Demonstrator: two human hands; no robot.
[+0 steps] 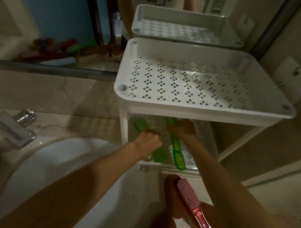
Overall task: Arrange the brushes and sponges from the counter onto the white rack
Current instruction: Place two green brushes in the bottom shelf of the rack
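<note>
Red-handled plastic brush with pink bristles [190,199] lies closest, down on the tabletop [60,122]. Both arms stretch forward under the top tray of the white perforated plastic rack [202,108]. Left hand [147,140] is fisted around a green plastic brush [139,125]. Right hand [181,128] clasps a long green plastic brush [176,151] lying on the lower shelf.

white rack [200,51] 1 o'clock: matt perforated plastic | long green brush [177,152], other green brush [160,154]: glossy translucent plastic | red brush [206,227] 5 o'clock: glossy clear plastic handle, pink bristles | tap [13,126] 9 o'clock: polished metal | basin [47,158] 7 o'clock: glossy white | counter [36,89] 10 o'clock: smooth, veined
</note>
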